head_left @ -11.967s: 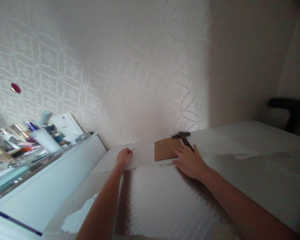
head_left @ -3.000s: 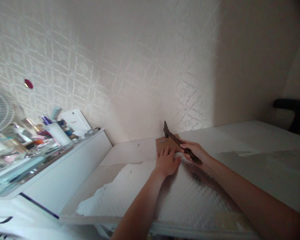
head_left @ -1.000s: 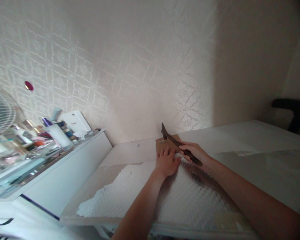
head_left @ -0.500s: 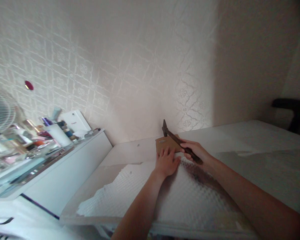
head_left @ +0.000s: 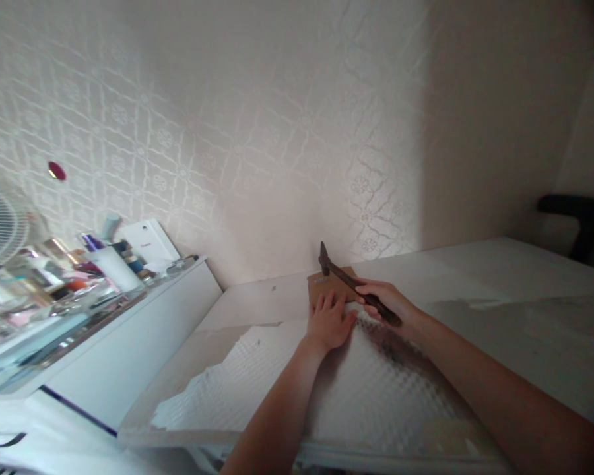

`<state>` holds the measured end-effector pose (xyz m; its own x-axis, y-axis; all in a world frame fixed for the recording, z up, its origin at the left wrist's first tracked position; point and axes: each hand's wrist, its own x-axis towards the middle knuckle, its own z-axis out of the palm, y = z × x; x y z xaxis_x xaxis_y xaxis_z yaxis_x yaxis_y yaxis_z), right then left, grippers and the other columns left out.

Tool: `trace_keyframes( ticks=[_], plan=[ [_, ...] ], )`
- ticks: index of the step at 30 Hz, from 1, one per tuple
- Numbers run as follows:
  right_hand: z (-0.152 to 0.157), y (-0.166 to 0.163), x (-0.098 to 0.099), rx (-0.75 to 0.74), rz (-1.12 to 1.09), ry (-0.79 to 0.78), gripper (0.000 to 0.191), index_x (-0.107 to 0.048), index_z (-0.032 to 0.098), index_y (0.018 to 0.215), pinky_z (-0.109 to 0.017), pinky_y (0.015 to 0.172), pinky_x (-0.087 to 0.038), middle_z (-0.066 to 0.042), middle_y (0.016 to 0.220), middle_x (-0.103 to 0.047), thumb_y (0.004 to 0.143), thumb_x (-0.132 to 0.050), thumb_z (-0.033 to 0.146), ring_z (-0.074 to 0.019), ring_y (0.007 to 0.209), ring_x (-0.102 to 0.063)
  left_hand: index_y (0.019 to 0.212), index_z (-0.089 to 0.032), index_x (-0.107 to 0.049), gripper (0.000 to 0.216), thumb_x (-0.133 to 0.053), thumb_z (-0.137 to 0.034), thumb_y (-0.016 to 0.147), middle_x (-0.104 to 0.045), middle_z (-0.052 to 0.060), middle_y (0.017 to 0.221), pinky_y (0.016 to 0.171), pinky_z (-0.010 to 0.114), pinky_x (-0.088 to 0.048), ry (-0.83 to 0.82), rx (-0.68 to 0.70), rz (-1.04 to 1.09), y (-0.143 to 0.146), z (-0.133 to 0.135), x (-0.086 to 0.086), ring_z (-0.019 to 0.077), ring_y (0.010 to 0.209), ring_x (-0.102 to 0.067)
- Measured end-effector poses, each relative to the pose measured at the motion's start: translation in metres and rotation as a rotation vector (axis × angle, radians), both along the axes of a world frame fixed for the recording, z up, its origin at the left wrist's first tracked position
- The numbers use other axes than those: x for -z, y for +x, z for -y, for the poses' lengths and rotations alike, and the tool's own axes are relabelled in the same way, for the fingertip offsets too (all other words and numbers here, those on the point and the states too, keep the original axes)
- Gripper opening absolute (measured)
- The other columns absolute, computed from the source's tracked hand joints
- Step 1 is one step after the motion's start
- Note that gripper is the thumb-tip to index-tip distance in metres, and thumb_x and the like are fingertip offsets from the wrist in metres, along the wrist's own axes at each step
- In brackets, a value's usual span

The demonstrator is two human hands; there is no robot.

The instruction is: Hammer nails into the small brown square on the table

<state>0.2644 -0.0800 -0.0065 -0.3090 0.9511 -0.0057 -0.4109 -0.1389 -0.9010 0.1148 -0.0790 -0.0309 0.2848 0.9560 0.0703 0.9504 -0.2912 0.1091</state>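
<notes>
My right hand [head_left: 383,300] is wrapped round the handle of a dark, rusty-looking hammer [head_left: 346,277]. The hammer's head is at the upper left, just over a flat brown board [head_left: 329,288]. A small metallic piece [head_left: 320,280] shows on the board beneath the head; its kind is too small to tell. My left hand [head_left: 330,318] presses flat on the near part of the board with its fingers spread. Under both forearms spreads a white, bubble-textured sheet [head_left: 272,359].
A white table [head_left: 475,264] carries the sheet and meets a patterned wall [head_left: 277,165]. On the left, a white cabinet [head_left: 143,343] holds bottles and tubes, a white box [head_left: 151,241] and a fan [head_left: 0,218]. A dark armrest [head_left: 577,208] stands at the far right.
The hammer's head has dropped slightly, closer to the metallic piece on the board. My left hand has stayed in place on the board.
</notes>
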Motion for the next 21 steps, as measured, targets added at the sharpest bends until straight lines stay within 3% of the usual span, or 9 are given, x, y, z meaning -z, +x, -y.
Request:
trace_keyframes(
  ticks=[21],
  plan=[
    [-0.0017,-0.0001,0.0016,-0.010,0.010,0.025,0.046,-0.045,0.012,0.118,-0.014,0.026,-0.026,0.006,0.049,-0.048,0.073,-0.049,0.016,-0.0036,0.030,-0.038,0.134,-0.028,-0.017,0.063,-0.009,-0.062,0.081,-0.017,0.006,0.141,0.099,0.049,-0.014,0.004,-0.004,-0.024,0.0003,0.0007,0.0001,0.0282,0.127,-0.013]
  ],
)
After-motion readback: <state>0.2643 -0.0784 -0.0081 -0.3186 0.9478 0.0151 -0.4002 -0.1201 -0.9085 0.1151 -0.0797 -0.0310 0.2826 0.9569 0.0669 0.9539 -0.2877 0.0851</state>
